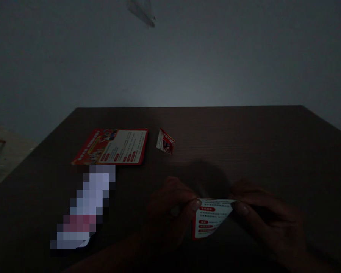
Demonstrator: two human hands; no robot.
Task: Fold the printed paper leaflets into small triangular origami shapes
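Between my two hands is a printed paper leaflet, white with red labels, creased along its top edge and slanting to a point on the right. My left hand pinches its upper left corner between thumb and fingers. At the upper right corner, my right hand grips the paper in the same kind of pinch. Beyond the hands, a small folded paper piece in red and white stands on the table, tilted. The underside of the held leaflet is hidden.
A stack of red and white leaflets lies on the dark wooden table at the left. Nearer me is a lit, pixelated oblong object, perhaps a phone. A pale wall rises behind the table. The scene is dim.
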